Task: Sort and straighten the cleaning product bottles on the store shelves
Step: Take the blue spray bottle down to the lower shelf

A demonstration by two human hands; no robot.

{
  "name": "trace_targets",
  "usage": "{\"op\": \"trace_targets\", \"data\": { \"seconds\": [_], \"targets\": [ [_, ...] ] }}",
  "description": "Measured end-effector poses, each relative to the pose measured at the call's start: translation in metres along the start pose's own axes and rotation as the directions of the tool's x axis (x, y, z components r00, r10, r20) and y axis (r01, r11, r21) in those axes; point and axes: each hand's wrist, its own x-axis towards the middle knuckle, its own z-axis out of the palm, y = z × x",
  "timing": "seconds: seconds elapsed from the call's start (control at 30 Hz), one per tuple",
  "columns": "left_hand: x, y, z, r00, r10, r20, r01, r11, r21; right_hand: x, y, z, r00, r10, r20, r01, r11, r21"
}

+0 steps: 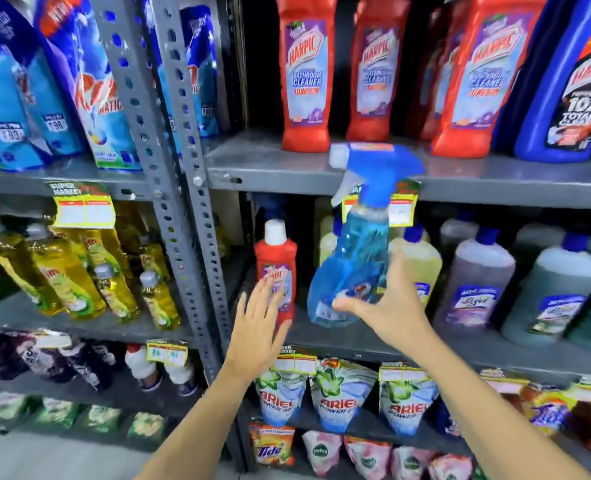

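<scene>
A clear blue spray bottle (351, 268) with a blue trigger head stands tilted at the front of the middle shelf (339, 336). My right hand (389, 306) is wrapped around its lower body, thumb in front and fingers behind. To its left stands a small red Harpic bottle (276, 261) with a white cap. My left hand (257, 327) is flat and open in front of that bottle's lower half, fingers spread; whether it touches the bottle is unclear.
Large red Harpic bottles (304, 74) and a blue one (578, 81) fill the upper shelf. Yellow and grey cleaner bottles (477, 275) stand right of the spray bottle. Yellow dish liquid bottles (69, 271) sit past the grey upright (183, 216). Detergent pouches (339, 396) hang below.
</scene>
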Motion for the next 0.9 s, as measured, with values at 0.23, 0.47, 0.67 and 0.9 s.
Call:
{"op": "trace_targets", "data": {
  "seconds": [0.23,0.47,0.67,0.9],
  "targets": [
    [-0.034,-0.018,0.044,0.923,-0.025,0.383,0.019,1.000,0.020,-0.015,0.082,0.034,0.975,0.222,-0.011,-0.222,0.966,-0.135],
    [-0.045,-0.025,0.058,0.887,-0.036,0.461,0.005,0.998,0.067,-0.009,0.127,0.059,0.948,0.316,-0.039,-0.318,0.934,-0.161],
    [-0.047,-0.025,0.059,0.894,-0.029,0.447,-0.007,0.997,0.079,-0.003,0.139,0.061,0.944,0.329,-0.005,-0.322,0.923,-0.210],
    [-0.047,-0.023,0.063,0.898,-0.044,0.438,0.020,0.998,0.060,-0.005,0.136,0.058,0.945,0.326,0.019,-0.316,0.927,-0.203]
  ]
}}
